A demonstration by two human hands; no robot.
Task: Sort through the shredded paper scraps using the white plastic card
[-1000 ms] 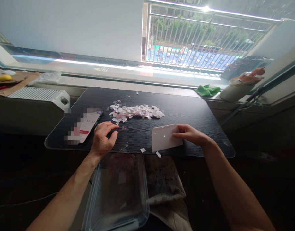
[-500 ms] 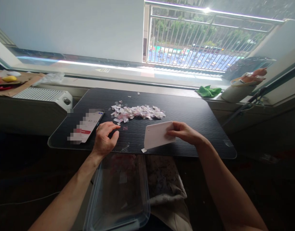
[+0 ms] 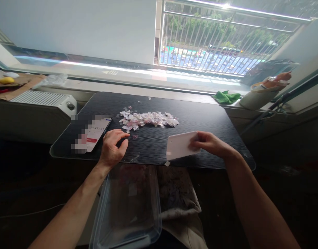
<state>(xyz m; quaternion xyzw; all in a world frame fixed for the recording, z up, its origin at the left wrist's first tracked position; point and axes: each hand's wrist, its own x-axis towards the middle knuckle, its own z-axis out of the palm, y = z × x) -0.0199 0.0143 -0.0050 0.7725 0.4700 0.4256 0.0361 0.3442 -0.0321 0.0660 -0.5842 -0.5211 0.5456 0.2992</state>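
My right hand [image 3: 209,142] grips a flat white plastic scraper [image 3: 182,144] by its right end, fingers wrapped over it. The scraper leans above the front part of the black table [image 3: 208,121]. Just under its lower left corner, a small white scrap [image 3: 167,164] sits at the table's front edge. My left hand [image 3: 114,147] hovers by the phone with fingers apart, holding nothing. A pile of small paper and plastic scraps [image 3: 151,119] lies at mid table. One loose pinkish scrap [image 3: 135,136] is just right of my left fingertips.
A phone [image 3: 96,135] showing a timer lies at the left. Below the front edge are a clear plastic bin [image 3: 130,207] and a bag [image 3: 179,193] with dark bits. A green cloth [image 3: 226,97] and a white pot [image 3: 257,98] stand on the sill; a radiator [image 3: 44,101] is left.
My right hand has moved right with the scraper. The small white scrap at the front edge has shifted right along with it. My left hand stays nearly in place.
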